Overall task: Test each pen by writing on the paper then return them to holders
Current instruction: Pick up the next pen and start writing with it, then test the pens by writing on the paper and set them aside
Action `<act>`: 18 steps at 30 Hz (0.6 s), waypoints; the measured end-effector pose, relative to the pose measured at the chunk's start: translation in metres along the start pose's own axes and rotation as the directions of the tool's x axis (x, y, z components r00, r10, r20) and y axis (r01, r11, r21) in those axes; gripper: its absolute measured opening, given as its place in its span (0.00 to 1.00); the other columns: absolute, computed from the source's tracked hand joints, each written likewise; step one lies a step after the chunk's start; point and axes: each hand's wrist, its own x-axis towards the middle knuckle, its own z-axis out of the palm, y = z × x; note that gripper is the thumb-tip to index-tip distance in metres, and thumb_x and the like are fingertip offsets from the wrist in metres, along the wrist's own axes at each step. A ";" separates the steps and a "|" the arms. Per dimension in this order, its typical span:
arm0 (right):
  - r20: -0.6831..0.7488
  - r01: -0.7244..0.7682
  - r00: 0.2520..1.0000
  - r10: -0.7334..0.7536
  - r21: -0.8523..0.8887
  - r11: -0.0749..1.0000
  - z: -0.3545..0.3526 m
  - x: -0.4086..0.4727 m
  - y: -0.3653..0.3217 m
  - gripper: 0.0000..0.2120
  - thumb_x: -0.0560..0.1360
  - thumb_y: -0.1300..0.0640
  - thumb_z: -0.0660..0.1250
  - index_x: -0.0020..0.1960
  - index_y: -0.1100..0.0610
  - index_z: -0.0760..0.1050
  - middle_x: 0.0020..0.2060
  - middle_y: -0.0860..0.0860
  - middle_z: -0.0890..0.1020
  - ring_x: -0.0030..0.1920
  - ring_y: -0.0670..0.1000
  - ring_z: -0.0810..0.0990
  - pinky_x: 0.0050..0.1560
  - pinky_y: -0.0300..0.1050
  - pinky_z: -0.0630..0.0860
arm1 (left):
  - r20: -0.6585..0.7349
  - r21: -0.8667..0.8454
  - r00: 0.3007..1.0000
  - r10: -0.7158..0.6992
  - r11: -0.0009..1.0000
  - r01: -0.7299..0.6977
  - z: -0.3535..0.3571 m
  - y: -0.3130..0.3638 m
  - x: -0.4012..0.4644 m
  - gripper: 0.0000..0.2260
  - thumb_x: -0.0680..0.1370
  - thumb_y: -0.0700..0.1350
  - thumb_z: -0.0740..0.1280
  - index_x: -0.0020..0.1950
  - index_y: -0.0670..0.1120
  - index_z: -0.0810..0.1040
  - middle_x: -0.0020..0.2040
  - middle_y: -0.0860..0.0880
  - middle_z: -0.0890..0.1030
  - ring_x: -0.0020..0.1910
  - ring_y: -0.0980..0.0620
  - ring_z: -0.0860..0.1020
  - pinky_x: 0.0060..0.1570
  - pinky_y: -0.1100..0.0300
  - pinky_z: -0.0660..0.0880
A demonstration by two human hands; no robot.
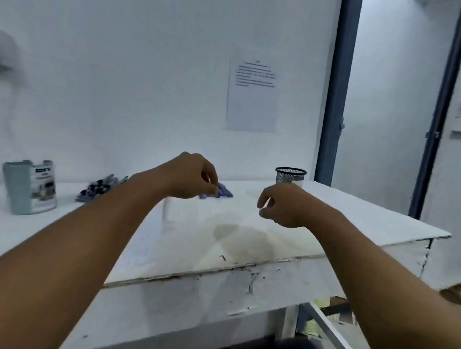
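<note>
Bare left hand point(190, 176): raised above the table, wrist bent down, fingers curled toward the thumb; whether the tips pinch anything I cannot tell, since blur hides them.
Bare right hand point(281, 205): held level with the left and well apart from it, fingers loosely curled, thumb and forefinger close together; no held object can be made out.
Forearms: both stretch from the near corners toward the middle of the table, sleeveless.
Blue pens point(222, 193): a small blurred pile lying flat on the tabletop just beyond the left hand's fingertips.
Second pen pile point(100, 188): dark and white, heaped at the far left, beside the left forearm.
Mesh holder point(290, 176): black wire cup, round, upright, at the far edge just behind the right hand.
Tin point(30, 186): grey cylinder with a printed label, far left.
Table point(246, 245): white painted board, stained in the middle, chipped and scuffed along the near edge.
Printed sheet point(253, 92): paper fixed flat to the white wall behind.
</note>
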 end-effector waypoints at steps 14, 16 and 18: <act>-0.087 0.166 0.984 -0.157 0.119 0.979 0.041 0.129 -0.076 0.08 0.76 0.60 0.61 0.50 0.53 0.78 0.39 0.45 0.80 0.34 0.40 0.77 0.29 0.31 0.67 | -0.181 0.002 0.958 -0.223 0.974 0.227 -0.010 -0.146 -0.008 0.05 0.76 0.44 0.69 0.49 0.50 0.83 0.41 0.59 0.79 0.42 0.58 0.78 0.47 0.65 0.74; -0.058 0.179 0.983 -0.173 0.115 0.977 0.051 0.140 -0.081 0.08 0.76 0.60 0.62 0.50 0.52 0.78 0.42 0.46 0.80 0.37 0.41 0.78 0.34 0.33 0.71 | -0.177 0.040 0.956 -0.232 0.969 0.242 -0.005 -0.161 -0.005 0.06 0.75 0.42 0.69 0.49 0.50 0.84 0.41 0.59 0.78 0.44 0.55 0.78 0.55 0.61 0.74; -0.041 0.204 0.979 -0.201 0.089 0.975 0.063 0.149 -0.086 0.07 0.77 0.58 0.63 0.50 0.52 0.79 0.46 0.47 0.79 0.45 0.48 0.79 0.45 0.40 0.75 | -0.163 0.047 0.956 -0.243 0.966 0.253 -0.003 -0.173 -0.003 0.07 0.76 0.39 0.68 0.51 0.47 0.84 0.43 0.56 0.79 0.45 0.53 0.79 0.55 0.62 0.74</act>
